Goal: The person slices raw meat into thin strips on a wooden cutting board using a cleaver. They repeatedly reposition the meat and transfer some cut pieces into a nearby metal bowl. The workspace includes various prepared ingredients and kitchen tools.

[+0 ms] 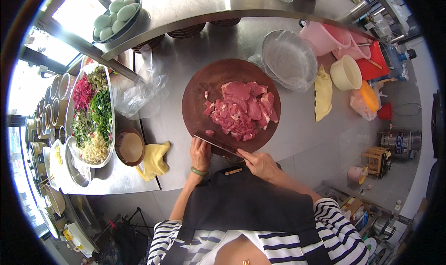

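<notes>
My right hand (259,164) grips a knife with a broad, dark blade (223,145), close to the near edge of a round brown chopping board (195,90). At the blade's left end is my left hand (201,157), its fingertips against or behind the blade and partly hidden. Whether those fingers pinch anything cannot be seen. A small scrap of raw meat (209,132) lies just beyond the blade. Further in, cut red meat (233,118) forms a pile, small pieces nearest me and larger slabs (238,92) behind.
Left of the board are a yellow cloth (155,160), a brown bowl (141,148), a plastic bag (139,94) and a white tray (113,125) of chopped vegetables. Rightward sit a plastic-covered bowl (289,59), another yellow cloth (323,96) and a cream tub (346,72). A steel shelf (195,3) overhangs the back.
</notes>
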A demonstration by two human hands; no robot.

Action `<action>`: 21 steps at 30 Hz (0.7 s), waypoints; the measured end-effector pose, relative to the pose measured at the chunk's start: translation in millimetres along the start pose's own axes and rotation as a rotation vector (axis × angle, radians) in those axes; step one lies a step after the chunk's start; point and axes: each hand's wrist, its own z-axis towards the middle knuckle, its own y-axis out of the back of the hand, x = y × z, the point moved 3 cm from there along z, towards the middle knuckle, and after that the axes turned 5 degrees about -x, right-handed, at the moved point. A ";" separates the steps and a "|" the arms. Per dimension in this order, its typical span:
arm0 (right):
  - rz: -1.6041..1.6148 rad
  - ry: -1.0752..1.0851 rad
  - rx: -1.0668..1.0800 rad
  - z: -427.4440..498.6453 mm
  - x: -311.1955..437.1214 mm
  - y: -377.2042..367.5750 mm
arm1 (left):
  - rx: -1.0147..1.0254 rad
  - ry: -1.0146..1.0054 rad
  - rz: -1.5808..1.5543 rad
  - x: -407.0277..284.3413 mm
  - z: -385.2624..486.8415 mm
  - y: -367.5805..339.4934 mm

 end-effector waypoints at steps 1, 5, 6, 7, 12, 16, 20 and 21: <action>-0.038 0.017 -0.002 -3.8 -0.3 0.6 | -0.038 -0.061 0.015 -2.6 -2.0 -2.3; -0.124 -0.026 0.092 -17.8 -3.5 9.1 | 0.012 0.042 -0.135 -0.9 -3.4 -4.5; -0.132 -0.026 0.091 -19.2 -3.8 11.2 | 0.012 0.036 -0.134 -1.9 -2.5 -4.3; -0.141 -0.024 0.090 -19.7 -4.1 12.8 | 0.011 0.030 -0.133 -2.9 -1.4 -3.9; -0.156 -0.027 0.088 -19.6 -3.6 14.5 | 0.017 0.008 -0.100 -6.5 1.7 -3.2; -0.219 -0.077 0.122 -14.1 -0.2 11.4 | 0.034 -0.004 -0.057 -6.2 1.5 -4.8; -0.168 -0.124 0.120 25.7 9.3 -11.6 | 0.058 0.012 0.012 -6.5 1.5 -4.9; -0.121 -0.124 0.106 44.7 10.7 -21.8 | 0.051 0.009 -0.002 -7.2 1.7 -4.2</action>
